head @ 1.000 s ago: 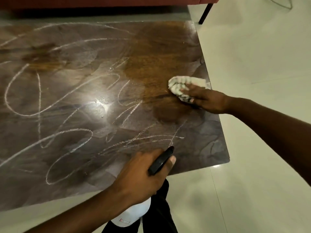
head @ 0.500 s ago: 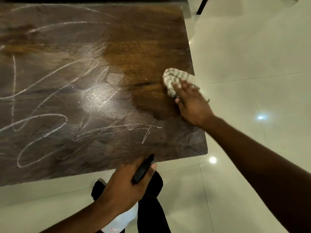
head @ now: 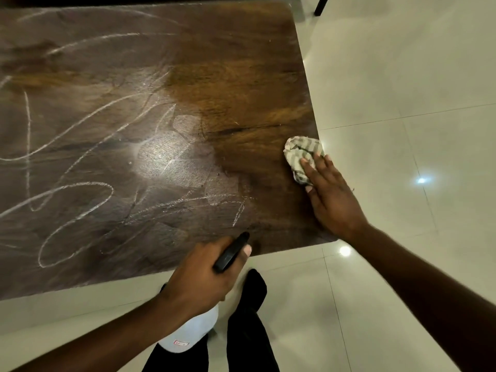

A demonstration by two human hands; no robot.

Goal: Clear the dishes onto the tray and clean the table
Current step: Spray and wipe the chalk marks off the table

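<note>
a person's right hand (head: 332, 200) lies flat, fingers straight and close together, on a crumpled grey-and-white striped cloth (head: 299, 153) at the right edge of a dark brown wood-grain table top (head: 241, 76). the cloth sits under the fingertips and bulges out ahead of them toward the far side. the palm and wrist lie behind it over bare wood (touching or just above, it cannot be told). the cloth's right side reaches the table's rim.

the left hand (head: 204, 275) is curled around a white plastic spray bottle with a black trigger head (head: 188, 334). it is held just off the table's near edge, with the black tip poking out over the wood. the bottle's neck is hidden inside the fist. its white body shows only below the wrist, and its small red-and-white label is too blurred to read.

looping white chalk-like scribbles (head: 80, 189) cover the left and near parts of the top, while the patch beside the cloth shows darker, warmer wood. the table's left side is cut off by the frame. below, dark trouser legs (head: 249, 331) stand on glossy pale floor tiles (head: 402, 76).
</note>
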